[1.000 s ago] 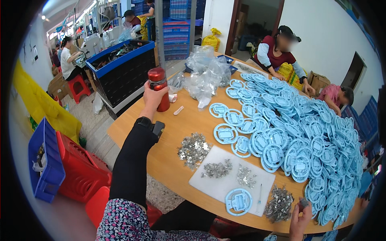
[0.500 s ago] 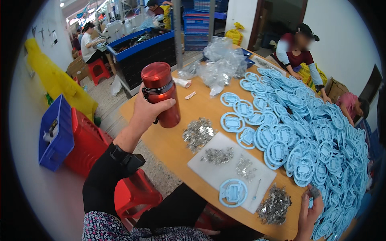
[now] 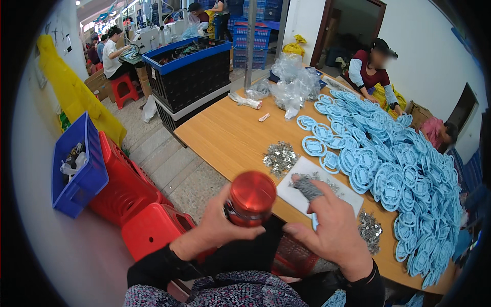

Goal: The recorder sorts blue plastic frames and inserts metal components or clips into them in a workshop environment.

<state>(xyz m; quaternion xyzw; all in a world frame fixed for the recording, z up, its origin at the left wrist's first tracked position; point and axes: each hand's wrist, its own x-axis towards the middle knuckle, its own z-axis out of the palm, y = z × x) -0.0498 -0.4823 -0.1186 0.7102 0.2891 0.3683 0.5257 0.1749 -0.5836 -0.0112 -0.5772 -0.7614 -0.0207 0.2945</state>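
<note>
My left hand [image 3: 212, 225] is wrapped round a red metallic flask [image 3: 251, 194] with its lid on, held close to me near the table's front edge. Grey wrapping covers a finger of my right hand [image 3: 337, 233], which hovers over the white board [image 3: 290, 195] with thumb and fingers apart and nothing seen between them. Small shiny metal pieces [image 3: 335, 189] lie on the board, partly behind that hand. A sliver of a light-blue plastic ring [image 3: 314, 221] shows beneath it. Metal pieces are heaped on either side, in one pile [image 3: 280, 158] and another [image 3: 370, 233].
A large heap of light-blue plastic rings [image 3: 394, 176] covers the table's right side. Clear plastic bags [image 3: 294, 84] lie at the far end. Red stools [image 3: 153, 230] and a blue crate [image 3: 79, 166] stand at left. A co-worker [image 3: 372, 77] sits across the heap.
The flask has come down from over the table's left part toward my body. My right hand has moved left from the rings' edge to above the board. The view has shifted.
</note>
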